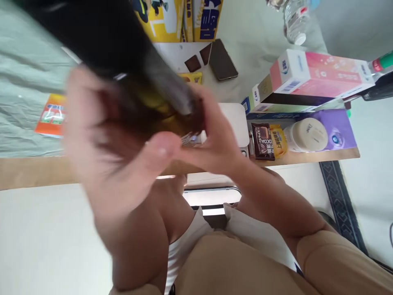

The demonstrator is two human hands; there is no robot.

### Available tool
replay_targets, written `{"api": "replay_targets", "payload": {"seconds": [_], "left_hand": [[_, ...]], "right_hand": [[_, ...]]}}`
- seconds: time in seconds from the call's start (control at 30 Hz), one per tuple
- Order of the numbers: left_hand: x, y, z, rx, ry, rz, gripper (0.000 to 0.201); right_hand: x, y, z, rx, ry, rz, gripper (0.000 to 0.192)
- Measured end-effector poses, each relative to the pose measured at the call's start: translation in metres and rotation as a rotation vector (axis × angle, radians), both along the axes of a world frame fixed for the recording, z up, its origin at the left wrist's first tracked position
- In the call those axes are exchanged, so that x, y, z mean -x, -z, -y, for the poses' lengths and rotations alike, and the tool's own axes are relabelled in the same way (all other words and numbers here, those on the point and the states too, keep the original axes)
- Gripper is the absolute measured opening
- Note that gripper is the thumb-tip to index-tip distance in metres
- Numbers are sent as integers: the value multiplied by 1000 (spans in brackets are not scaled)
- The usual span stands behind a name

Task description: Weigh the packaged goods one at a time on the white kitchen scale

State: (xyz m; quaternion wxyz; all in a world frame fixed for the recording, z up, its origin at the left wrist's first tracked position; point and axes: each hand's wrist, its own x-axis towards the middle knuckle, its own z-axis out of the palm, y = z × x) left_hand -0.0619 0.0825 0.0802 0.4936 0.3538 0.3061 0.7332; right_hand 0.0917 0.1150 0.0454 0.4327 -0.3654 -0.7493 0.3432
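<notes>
A long, dark, glossy object fills the upper left, close to the camera and smeared by motion; its exact kind is unclear. It slants from the top left down to the middle, with a greyish strip and yellow-brown glints near its lower end. My left hand is closed around the underside of this object, thumb pointing right. At the lower end, my right hand grips it, fingers behind it and partly hidden. Below and behind the hands, part of the table surface is covered by them.
Yellow boxes and a dark phone lie at the back. To the right are a pink carton, a cocoa packet, a lidded jar and a plastic bottle. An orange packet lies left. The wooden table edge runs in front.
</notes>
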Motion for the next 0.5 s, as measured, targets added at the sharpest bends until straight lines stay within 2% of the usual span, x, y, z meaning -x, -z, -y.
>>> {"api": "replay_targets", "payload": {"seconds": [0.03,0.13,0.2,0.27,0.33,0.4,0.5], "left_hand": [[-4,8,-8,-51,82,-88,59],[-23,32,-25,-149,221,-270,47],[-39,43,-30,-126,257,-323,40],[-52,49,-33,-73,280,-331,44],[-60,52,-38,-35,327,-316,56],[-64,55,-42,-22,363,-304,65],[-65,60,-47,1,350,-318,66]], "right_hand": [[-13,6,-3,-25,52,-72,81],[-51,21,-14,-115,193,-171,84],[-72,29,-19,-113,210,-169,91],[-88,36,-23,-82,206,-181,97],[-97,42,-23,-82,221,-199,101],[-101,48,-22,-106,238,-206,97],[-102,56,-20,-112,250,-206,92]]}}
